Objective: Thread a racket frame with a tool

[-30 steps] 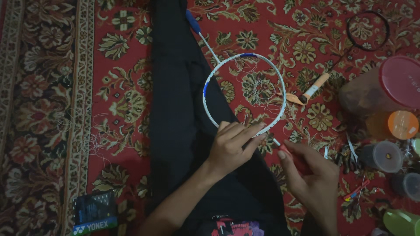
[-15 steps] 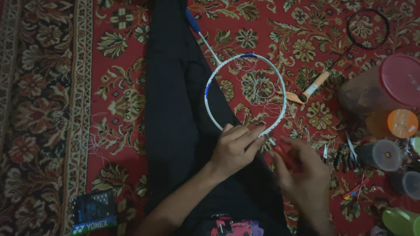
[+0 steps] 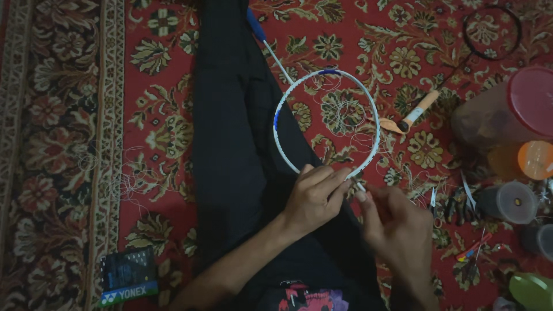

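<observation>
Fingers of the left hand (image 3: 314,198) pinch the racket frame (image 3: 326,121) at six o'clock; right hand (image 3: 397,227) grips string there; jars (image 3: 510,201) crowd three o'clock.

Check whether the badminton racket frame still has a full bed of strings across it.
No, the badminton racket frame is open, with only loose string strands and the red carpet showing through its oval.

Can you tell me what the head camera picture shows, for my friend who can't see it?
Two hands, left hand and right hand, pinch the near rim of a white badminton racket frame over a red patterned carpet. Jars and tools lie at the right.
</observation>
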